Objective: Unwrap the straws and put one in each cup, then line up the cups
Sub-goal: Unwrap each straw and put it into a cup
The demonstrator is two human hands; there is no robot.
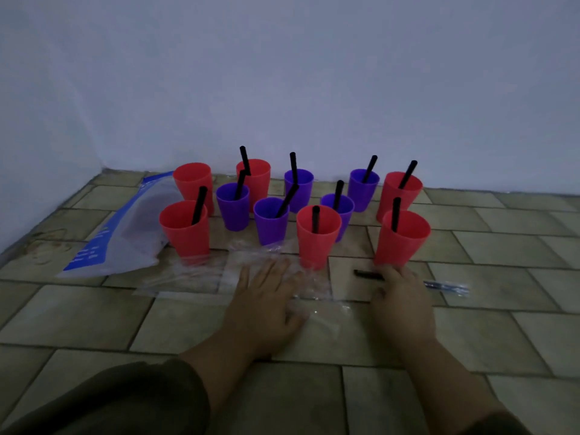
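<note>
Several red and purple cups stand in two loose rows near the wall, such as a front red cup and a purple cup. Most hold a black straw; the back-left red cup shows none. My left hand rests flat on clear plastic wrappers. My right hand curls down over a black straw lying on the floor in front of the front-right red cup. The straw's blue-tinted wrapper sticks out to the right of that hand.
A large clear and blue plastic bag lies at the left beside the cups. The floor is tiled, and a pale wall rises just behind the back row.
</note>
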